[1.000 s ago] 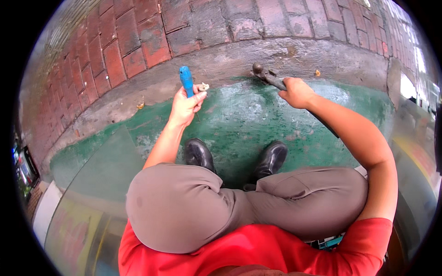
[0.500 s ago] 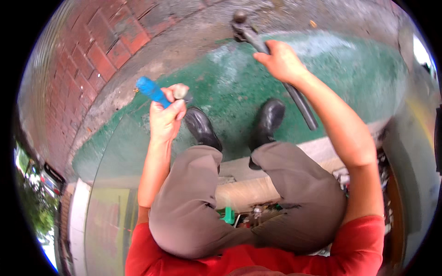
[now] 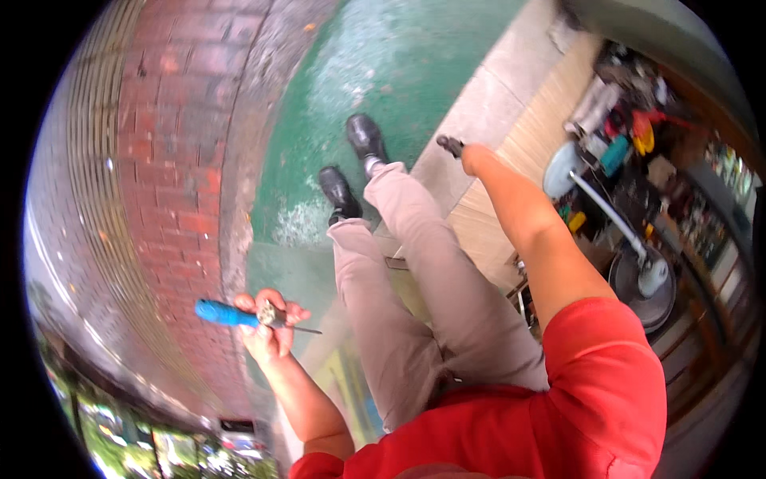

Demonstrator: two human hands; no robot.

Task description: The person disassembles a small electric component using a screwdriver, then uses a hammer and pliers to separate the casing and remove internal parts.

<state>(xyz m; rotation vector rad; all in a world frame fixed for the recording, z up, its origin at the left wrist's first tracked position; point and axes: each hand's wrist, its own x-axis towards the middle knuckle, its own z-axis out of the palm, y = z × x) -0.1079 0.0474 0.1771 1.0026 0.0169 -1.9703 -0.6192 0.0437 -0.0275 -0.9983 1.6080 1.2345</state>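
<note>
My left hand [image 3: 267, 331], low on the left, is closed on a blue-handled screwdriver [image 3: 219, 311], its thin shaft pointing right, and also holds a small pale, knobbly piece [image 3: 269, 314] I cannot make out clearly. My right hand [image 3: 473, 158], beside the beige step, grips a dark hammer [image 3: 449, 146]; only its head shows, the rest lying hidden behind the hand and arm. My black shoes [image 3: 367, 136] are on the green painted floor [image 3: 319, 96], between the two hands.
Red brick paving [image 3: 167, 160] runs along the left, with greenery [image 3: 88, 407] at the lower edge. A pale step [image 3: 511, 72] borders the right side. Beyond it lie cluttered tools and parts [image 3: 614, 128], a white pole-and-disc object [image 3: 606, 207] and a dark round base [image 3: 642, 299].
The view has swung round, bringing the cluttered interior in on the right. My legs have straightened. My left hand sits lower in view; the hammer's handle has become hidden.
</note>
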